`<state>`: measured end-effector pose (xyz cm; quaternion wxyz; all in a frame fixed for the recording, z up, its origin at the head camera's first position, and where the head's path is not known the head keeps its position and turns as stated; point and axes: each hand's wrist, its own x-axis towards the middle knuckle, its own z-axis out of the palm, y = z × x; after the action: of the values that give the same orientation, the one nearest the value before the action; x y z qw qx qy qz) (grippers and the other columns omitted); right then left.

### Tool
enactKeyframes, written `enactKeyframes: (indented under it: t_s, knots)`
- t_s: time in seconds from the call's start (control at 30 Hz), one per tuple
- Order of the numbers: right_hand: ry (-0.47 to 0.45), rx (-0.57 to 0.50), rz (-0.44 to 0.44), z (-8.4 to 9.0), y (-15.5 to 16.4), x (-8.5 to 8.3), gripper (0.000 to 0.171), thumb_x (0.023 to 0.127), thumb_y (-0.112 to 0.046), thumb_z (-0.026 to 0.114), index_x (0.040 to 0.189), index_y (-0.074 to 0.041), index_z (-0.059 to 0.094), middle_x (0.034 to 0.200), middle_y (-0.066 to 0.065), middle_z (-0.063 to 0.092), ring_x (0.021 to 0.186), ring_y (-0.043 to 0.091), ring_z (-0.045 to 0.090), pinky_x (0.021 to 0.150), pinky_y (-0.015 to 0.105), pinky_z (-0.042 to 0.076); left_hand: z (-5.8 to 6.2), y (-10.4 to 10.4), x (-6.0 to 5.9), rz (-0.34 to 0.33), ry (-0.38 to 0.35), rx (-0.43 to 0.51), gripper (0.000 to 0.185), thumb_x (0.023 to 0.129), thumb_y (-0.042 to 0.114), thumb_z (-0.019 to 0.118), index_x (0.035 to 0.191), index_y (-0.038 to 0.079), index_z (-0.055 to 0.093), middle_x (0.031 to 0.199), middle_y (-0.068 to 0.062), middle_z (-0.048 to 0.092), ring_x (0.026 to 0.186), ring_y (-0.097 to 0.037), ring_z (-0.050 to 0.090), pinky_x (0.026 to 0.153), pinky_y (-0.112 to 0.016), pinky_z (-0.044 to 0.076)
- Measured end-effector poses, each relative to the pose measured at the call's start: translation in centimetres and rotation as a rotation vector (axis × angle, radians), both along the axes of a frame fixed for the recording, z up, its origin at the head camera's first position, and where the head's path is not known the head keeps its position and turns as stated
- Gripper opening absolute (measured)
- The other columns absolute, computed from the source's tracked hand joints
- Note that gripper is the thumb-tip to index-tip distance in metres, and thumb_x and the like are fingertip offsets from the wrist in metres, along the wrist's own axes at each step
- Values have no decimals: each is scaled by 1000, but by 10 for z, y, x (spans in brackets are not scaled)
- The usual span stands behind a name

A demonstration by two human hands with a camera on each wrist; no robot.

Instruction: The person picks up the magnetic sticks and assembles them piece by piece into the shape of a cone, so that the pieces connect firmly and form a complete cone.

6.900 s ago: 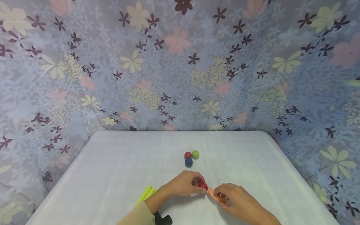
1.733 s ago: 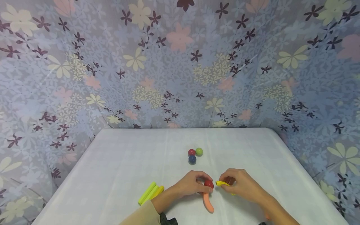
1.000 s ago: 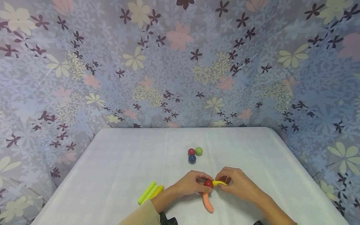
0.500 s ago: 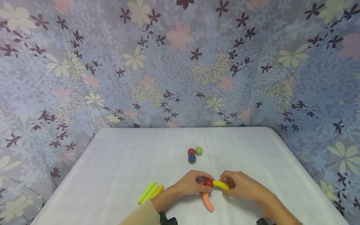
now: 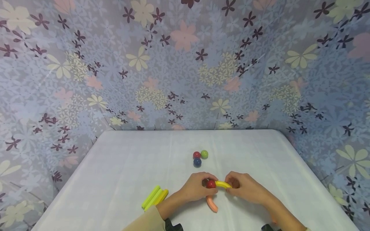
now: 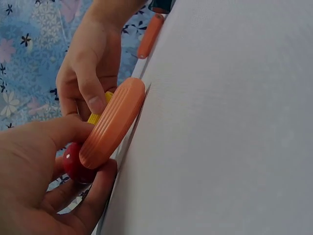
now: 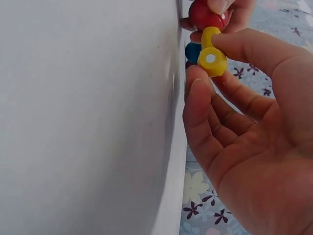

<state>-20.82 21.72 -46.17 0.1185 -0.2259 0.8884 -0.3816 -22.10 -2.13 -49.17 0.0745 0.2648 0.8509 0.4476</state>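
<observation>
Near the front of the white table, my left hand pinches a red ball. A curved orange stick hangs from the ball toward me. My right hand pinches a curved yellow stick whose end meets the ball. The left wrist view shows the ribbed orange stick against the red ball, with the yellow stick behind it. In the right wrist view, the yellow stick's end sits between thumb and fingers under the red ball.
A red ball, a green ball and a blue ball sit together just beyond my hands. Yellow-green sticks lie to the left of my left forearm. Another orange stick lies by my right forearm.
The right hand brought the yellow stick to the red ball and its end now meets it. Both hands and the joined pieces have shifted slightly away from me and left.
</observation>
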Motion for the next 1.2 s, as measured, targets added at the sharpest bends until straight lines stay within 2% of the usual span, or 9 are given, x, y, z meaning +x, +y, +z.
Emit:
enactKeyframes:
  t_s: [0.2, 0.37, 0.5, 0.7, 1.0, 1.2]
  knots:
    - [23, -13, 5, -1, -6, -2, 19, 84, -23, 75, 99, -18, 64, 81, -4, 60, 65, 13, 55, 53, 26, 47, 3, -2, 2, -15, 94, -35, 33, 80, 31, 78, 111, 23, 69, 99, 18, 60, 91, 2, 54, 81, -21, 45]
    - [20, -22, 14, -1, -13, -5, 19, 84, -22, 75, 100, -17, 66, 82, -4, 60, 67, 14, 54, 54, 26, 47, 3, -1, 2, -15, 171, -79, 29, 82, 30, 76, 108, 23, 69, 96, 17, 59, 87, 4, 55, 75, -15, 46]
    - [4, -5, 15, -3, -17, -6, 19, 84, -24, 75, 100, -17, 67, 82, -6, 61, 68, 14, 55, 55, 26, 48, 4, 0, 3, 12, 217, -140, 24, 83, 30, 75, 105, 23, 70, 91, 16, 58, 80, 4, 53, 69, -14, 44]
    - [15, 6, 17, -4, -21, -7, 18, 84, -24, 75, 99, -18, 68, 78, -7, 61, 65, 12, 55, 53, 25, 48, 4, -1, 3, 39, 249, -211, 21, 83, 31, 74, 103, 24, 71, 88, 16, 57, 75, 3, 50, 65, -15, 43]
    - [23, 17, 28, -5, -19, -11, 19, 85, -28, 73, 100, -18, 68, 82, -7, 61, 68, 13, 56, 55, 26, 48, 5, -3, 1, 21, 249, -201, 20, 84, 28, 74, 103, 22, 71, 87, 14, 58, 73, 3, 51, 61, -14, 43]
    - [20, 13, 20, -3, -11, -12, 23, 88, -23, 70, 106, -10, 67, 83, -7, 62, 70, 13, 57, 57, 27, 49, 6, -4, 1, 15, 245, -210, 20, 85, 28, 73, 103, 21, 71, 87, 15, 58, 72, 2, 51, 61, -14, 43]
